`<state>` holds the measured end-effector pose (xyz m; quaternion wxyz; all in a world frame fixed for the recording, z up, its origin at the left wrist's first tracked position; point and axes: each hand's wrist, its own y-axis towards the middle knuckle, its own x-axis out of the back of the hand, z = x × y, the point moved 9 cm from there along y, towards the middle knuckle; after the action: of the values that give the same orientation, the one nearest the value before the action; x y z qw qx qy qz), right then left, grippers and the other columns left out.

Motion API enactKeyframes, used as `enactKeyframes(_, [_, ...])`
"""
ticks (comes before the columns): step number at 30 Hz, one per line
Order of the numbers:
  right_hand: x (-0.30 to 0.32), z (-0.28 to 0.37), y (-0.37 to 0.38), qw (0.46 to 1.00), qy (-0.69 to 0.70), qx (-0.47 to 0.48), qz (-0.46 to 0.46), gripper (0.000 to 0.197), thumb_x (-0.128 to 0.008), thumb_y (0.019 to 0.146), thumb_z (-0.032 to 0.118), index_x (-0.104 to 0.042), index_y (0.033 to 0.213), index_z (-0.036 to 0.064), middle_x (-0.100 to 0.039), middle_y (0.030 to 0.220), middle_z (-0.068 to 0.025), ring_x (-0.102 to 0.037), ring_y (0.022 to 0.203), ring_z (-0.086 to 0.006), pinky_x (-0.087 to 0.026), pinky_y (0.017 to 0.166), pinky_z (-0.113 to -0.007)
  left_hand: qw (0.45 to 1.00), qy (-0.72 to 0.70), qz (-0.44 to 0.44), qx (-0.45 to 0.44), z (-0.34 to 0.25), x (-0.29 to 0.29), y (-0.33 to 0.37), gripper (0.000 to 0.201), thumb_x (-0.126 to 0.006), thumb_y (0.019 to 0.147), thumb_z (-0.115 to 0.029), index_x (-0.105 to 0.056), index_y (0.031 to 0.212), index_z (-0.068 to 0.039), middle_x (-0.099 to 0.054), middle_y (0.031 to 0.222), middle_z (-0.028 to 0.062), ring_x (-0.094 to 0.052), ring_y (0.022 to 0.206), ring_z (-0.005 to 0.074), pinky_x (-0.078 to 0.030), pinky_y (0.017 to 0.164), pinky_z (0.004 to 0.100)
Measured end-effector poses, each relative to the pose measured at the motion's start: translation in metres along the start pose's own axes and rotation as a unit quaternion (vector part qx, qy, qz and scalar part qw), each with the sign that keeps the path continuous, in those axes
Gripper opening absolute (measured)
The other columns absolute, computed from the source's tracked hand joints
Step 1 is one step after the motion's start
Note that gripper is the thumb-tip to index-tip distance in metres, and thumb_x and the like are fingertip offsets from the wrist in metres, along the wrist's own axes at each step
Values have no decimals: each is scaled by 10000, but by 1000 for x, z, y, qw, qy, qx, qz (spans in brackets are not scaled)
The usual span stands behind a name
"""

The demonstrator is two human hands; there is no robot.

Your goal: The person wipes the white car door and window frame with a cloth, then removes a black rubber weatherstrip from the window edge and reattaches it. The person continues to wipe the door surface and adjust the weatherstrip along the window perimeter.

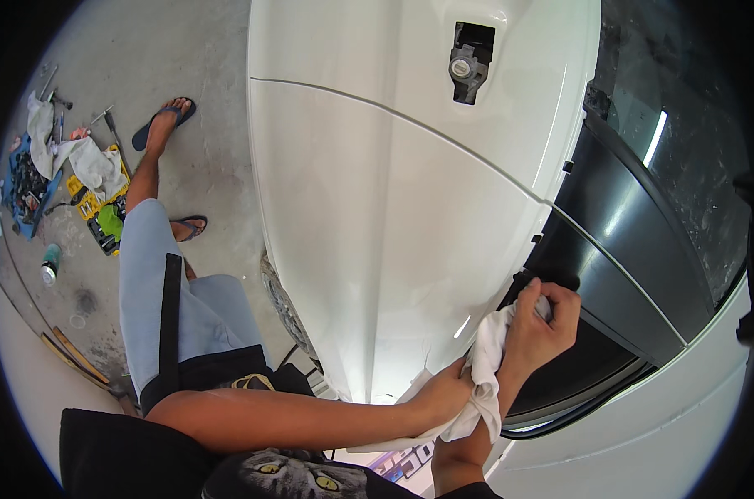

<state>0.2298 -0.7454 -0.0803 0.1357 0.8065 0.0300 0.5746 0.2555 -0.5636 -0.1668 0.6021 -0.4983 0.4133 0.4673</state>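
A crumpled white cloth (pixel 488 358) hangs between my two hands at the lower window edge of a white car door (pixel 335 191). My right hand (pixel 545 323) is closed on the cloth's upper end, its fingertips bunched beside the dark window glass and black pillar trim (pixel 622 216). Lower down and to the left, my left hand (pixel 445 395) is closed round another fold, its fingers partly hidden by the fabric. Part of the cloth drapes across my right forearm. The cloth lies against the rear end of the door's top edge.
An exposed lock cylinder (pixel 462 68) sits in a dark handle opening in the other door panel. On the grey floor at left lie a yellow tool case (pixel 86 200), rags (pixel 94 166), scattered tools and a green can (pixel 51 263). A wheel (pixel 284 308) shows under the car.
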Motion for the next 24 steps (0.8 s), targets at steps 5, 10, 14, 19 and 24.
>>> enactKeyframes(5, [-3, 4, 3, 998, -57, 18, 26, 148, -771, 732, -33, -657, 794, 36, -623, 781, -68, -609, 670, -216, -490, 595, -328, 1000, -2, 13, -13, -3, -4, -1, 491, -477, 1020, -242, -461, 1459, -22, -632, 1323, 168, -622, 1191, 259, -461, 1023, 346])
enactKeyframes(10, [3, 5, 5, 993, 100, -11, 61, 143, -776, 740, -20, -660, 805, 31, -638, 841, -84, -625, 688, -216, -505, 615, -322, 997, 65, 17, -29, -3, -8, -7, 486, -502, 992, -254, -502, 1412, -10, -634, 1319, 207, -623, 1188, 323, -465, 1014, 389])
enactKeyframes(14, [6, 6, 3, 998, 8, 15, 60, 157, -784, 757, -39, -711, 876, 33, -636, 913, -79, -640, 722, -191, -518, 611, -319, 998, 43, 28, -29, -6, -10, -8, 465, -492, 994, -237, -517, 1401, -14, -642, 1308, 190, -623, 1186, 309, -468, 1006, 381])
enactKeyframes(19, [2, 13, -1, 983, -82, 129, 104, 216, -801, 794, -39, -771, 982, 63, -645, 939, -69, -639, 719, -189, -528, 596, -318, 999, -3, 44, -10, -12, -18, -8, 510, -448, 1022, -290, -489, 1441, -1, -640, 1316, 177, -597, 1218, 271, -431, 1051, 351])
enactKeyframes(24, [-10, 17, -1, 957, -98, 218, 166, 226, -815, 787, -18, -773, 992, 66, -652, 937, -74, -656, 724, -207, -541, 604, -320, 999, 6, 52, -2, -12, -27, -2, 531, -423, 1025, -326, -478, 1439, 1, -607, 1361, 166, -564, 1261, 278, -398, 1080, 345])
